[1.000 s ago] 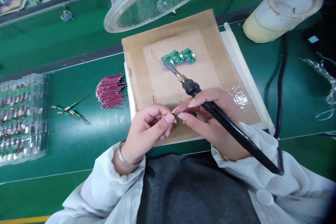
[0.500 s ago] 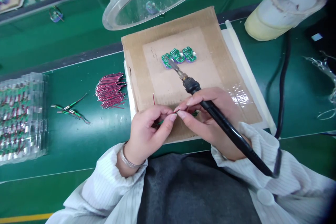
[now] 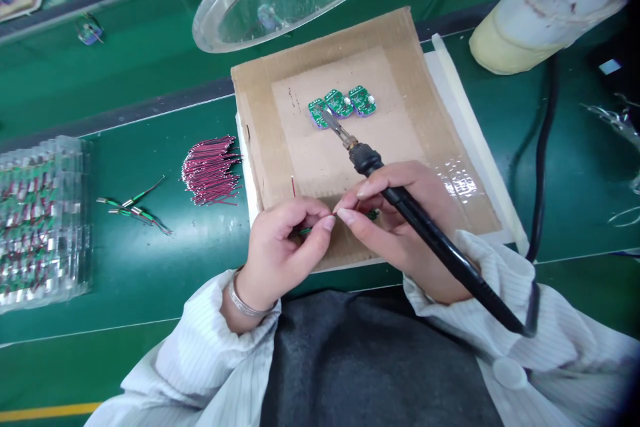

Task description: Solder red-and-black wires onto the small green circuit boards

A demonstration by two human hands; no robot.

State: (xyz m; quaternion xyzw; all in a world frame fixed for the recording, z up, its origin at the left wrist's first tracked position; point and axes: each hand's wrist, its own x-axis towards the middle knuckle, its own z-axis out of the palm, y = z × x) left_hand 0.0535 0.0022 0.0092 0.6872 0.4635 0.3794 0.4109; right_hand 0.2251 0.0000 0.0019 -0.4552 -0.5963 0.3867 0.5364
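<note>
My left hand (image 3: pixel 285 243) is closed in a pinch on a thin wire, whose red end (image 3: pixel 293 185) sticks up behind the fingers. Fingertips of my right hand (image 3: pixel 400 220) meet the left ones and pinch at the same wire. A black soldering iron (image 3: pixel 365 159) also lies in the right hand, across the palm, its metal tip pointing up and left. Beyond that tip, three small green circuit boards (image 3: pixel 363 101) sit in a row on the cardboard (image 3: pixel 280 167). Another green piece (image 3: pixel 373 214) is mostly hidden by the right hand.
Left of the cardboard lie a bundle of red and black wires (image 3: pixel 213 170), several green-wired metal parts (image 3: pixel 133 208) and stacked clear trays (image 3: pixel 45 227). A clear plastic hood (image 3: pixel 205 30) hangs above. At right stand a whitish cylinder (image 3: pixel 520 30) and a black cable (image 3: pixel 543 160).
My fingertips have drawn closer together, and less of the wire shows between them. Small parts on the green strip at the back have shifted left. The iron stays in my right hand.
</note>
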